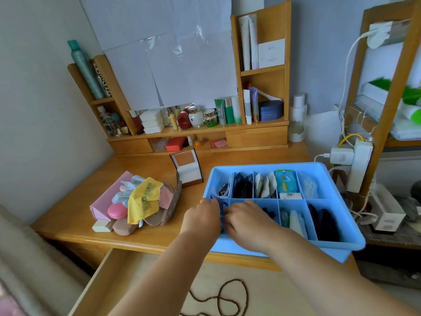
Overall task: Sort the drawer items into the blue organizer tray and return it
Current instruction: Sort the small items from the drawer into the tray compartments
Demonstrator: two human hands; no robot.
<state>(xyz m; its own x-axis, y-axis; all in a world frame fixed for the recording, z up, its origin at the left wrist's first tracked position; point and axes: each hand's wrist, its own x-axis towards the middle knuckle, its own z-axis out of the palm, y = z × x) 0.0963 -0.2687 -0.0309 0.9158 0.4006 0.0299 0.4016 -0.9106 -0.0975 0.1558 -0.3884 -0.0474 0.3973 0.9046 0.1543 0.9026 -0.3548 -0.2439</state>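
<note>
Both forearms extend forward, converging. Left hand (201,218) and right hand (247,221) sit close together, fingers curled downward.

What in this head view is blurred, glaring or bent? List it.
Head view: wide-angle bending curves the wooden shelf unit and the right-hand frame; glare streaks the glossy white paper sheets on the wall; the green object at the right edge is motion-smeared; the rectangular blue plastic organizer tray stays fairly sharp under soft, even light.
</note>
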